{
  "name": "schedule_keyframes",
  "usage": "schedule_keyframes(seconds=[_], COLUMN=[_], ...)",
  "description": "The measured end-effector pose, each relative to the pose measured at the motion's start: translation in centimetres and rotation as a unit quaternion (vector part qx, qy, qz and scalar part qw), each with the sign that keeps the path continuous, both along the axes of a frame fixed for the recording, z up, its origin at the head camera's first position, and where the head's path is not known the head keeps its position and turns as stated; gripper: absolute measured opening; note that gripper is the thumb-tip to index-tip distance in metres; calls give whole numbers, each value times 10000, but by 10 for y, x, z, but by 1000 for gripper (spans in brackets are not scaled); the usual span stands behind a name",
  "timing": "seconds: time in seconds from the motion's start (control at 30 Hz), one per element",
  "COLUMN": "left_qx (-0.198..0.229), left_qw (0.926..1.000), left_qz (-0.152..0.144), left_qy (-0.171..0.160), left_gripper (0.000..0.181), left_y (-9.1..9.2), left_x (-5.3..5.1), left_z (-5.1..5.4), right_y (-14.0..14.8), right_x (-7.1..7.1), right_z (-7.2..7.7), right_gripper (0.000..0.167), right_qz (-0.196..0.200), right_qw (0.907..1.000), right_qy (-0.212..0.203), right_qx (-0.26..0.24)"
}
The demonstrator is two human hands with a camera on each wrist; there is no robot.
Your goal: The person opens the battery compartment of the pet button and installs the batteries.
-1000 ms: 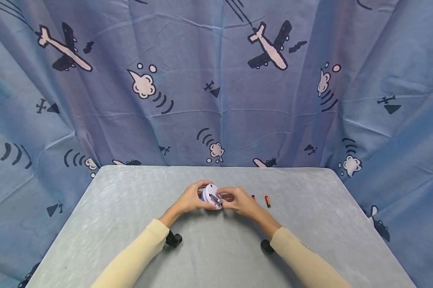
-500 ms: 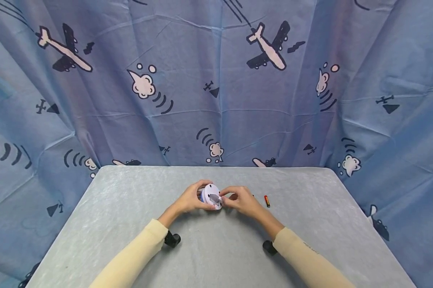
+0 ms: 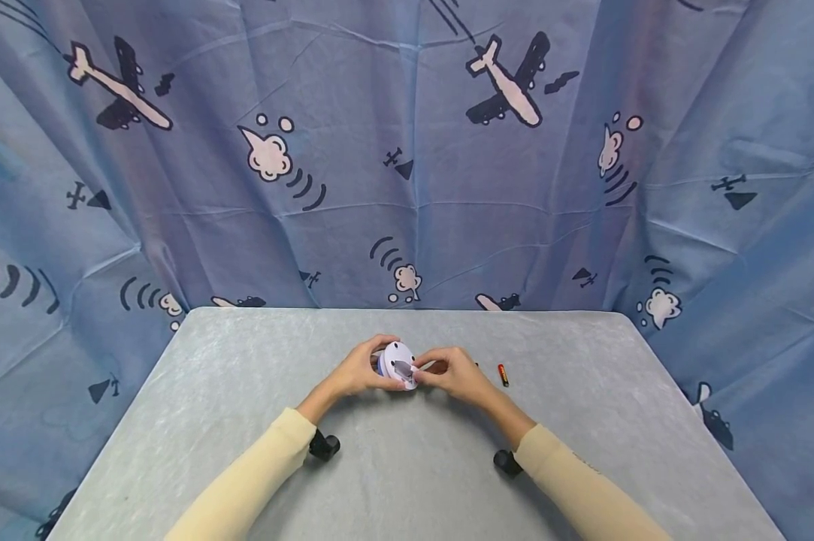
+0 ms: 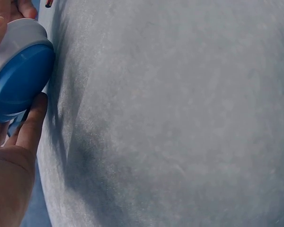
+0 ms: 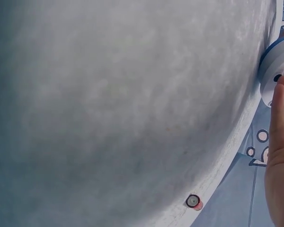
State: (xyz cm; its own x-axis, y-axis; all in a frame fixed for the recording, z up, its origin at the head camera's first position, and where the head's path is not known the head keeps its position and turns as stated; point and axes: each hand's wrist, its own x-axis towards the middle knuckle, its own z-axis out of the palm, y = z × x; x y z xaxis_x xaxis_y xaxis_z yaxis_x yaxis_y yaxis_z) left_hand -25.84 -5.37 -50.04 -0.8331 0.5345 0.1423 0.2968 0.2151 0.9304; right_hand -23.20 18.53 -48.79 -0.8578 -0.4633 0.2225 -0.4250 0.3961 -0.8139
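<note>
One battery (image 3: 503,375) lies right of centre; mid-frame, the left hand (image 3: 354,371) curls round the device (image 3: 398,354), seemingly steadying it for the right hand (image 3: 456,374) at its face; whether that grip pinches anything, I cannot tell.

Even light, soft shadows; 2 wrist views dimmer

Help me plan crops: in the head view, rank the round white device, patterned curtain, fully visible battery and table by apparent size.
1. Patterned curtain
2. Table
3. Round white device, though partly covered
4. Red-and-black battery
</note>
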Motion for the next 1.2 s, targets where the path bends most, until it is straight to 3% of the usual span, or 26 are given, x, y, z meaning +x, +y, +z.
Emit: schedule_keyframes(seconds=[0.5, 0.8, 1.03, 1.2], left_qx=[-11, -37, -101, -113], left_qw=[10000, 10000, 9999, 9999], left_qz=[-69, -49, -48, -33], left_qy=[-7, -35, -27, -61], left_gripper=[83, 85, 84, 84], left_y=[2, 0, -2, 0], left_x=[1, 2, 3, 5], left_z=[-1, 1, 3, 3], right_y=[14, 46, 71, 85], right_x=[6, 23, 36, 47], right_z=[2, 13, 11, 9], right_gripper=[8, 9, 6, 8], right_qz=[-128, -238, -213, -194], right_qw=[9997, 9991, 9958, 9957], right_qy=[210, 280, 685, 715], right_qx=[-39, 204, 571, 554])
